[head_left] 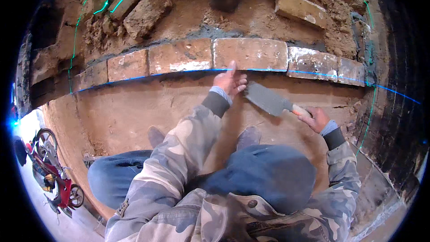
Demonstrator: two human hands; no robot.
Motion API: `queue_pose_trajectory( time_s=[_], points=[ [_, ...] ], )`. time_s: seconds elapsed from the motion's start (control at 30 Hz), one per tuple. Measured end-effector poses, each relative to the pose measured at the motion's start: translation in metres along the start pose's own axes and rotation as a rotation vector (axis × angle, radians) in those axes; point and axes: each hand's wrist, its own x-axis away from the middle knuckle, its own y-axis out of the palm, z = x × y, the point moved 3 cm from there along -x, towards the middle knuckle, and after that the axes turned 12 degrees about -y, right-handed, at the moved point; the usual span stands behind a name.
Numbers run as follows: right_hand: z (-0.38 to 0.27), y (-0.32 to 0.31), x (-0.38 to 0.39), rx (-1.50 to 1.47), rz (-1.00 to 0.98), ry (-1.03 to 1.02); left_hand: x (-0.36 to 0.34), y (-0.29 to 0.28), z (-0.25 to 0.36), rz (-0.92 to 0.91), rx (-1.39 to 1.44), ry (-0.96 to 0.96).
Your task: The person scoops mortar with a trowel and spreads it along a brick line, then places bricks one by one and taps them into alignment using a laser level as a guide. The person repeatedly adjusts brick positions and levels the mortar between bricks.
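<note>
My right hand [318,119] is closed round the handle of a trowel [268,100], whose broad blade is grey with mortar. The blade points up and left, its tip close to the fingers of my left hand [230,82]. That hand has its fingers curled and its thumb raised to the front edge of a reddish brick [250,54] in the middle of a row. I see nothing in its palm. Left of this brick sits another brick [180,57] with white patches. On the right are a whitish brick [312,62] and a shorter end brick [351,71].
Grey mortar [215,32] lies behind the row. Beyond it are loose earth, a rough block [147,15] and a tilted brick [301,9]. Blue and green light lines cross the work. A dark wall [394,62] stands right; a red motorcycle [56,175] is at lower left.
</note>
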Motion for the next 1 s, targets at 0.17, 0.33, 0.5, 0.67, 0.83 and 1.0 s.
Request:
queue_pose_trajectory(
  time_s=[0.17, 0.33, 0.5, 0.67, 0.83, 1.0],
  points=[
    [0.011, -0.036, -0.014, 0.03, 0.023, -0.037, -0.016, -0.001, 0.001, -0.027, 0.084, 0.051],
    [0.007, -0.05, -0.013, 0.158, -0.078, -0.007, -0.012, 0.006, -0.004, 0.01, 0.181, 0.074],
    [-0.003, -0.06, -0.013, 0.063, 0.019, 0.023, -0.012, 0.005, 0.001, -0.006, 0.161, 0.096],
    [0.008, -0.051, -0.013, 0.047, 0.032, 0.01, -0.015, 0.005, -0.002, -0.012, 0.188, 0.087],
    [0.002, -0.06, -0.015, 0.121, -0.095, 0.099, -0.014, 0.006, -0.004, -0.005, 0.198, 0.101],
    [-0.002, -0.062, -0.007, 0.064, -0.03, 0.096, -0.013, 0.008, -0.004, 0.021, 0.179, 0.108]
  ],
)
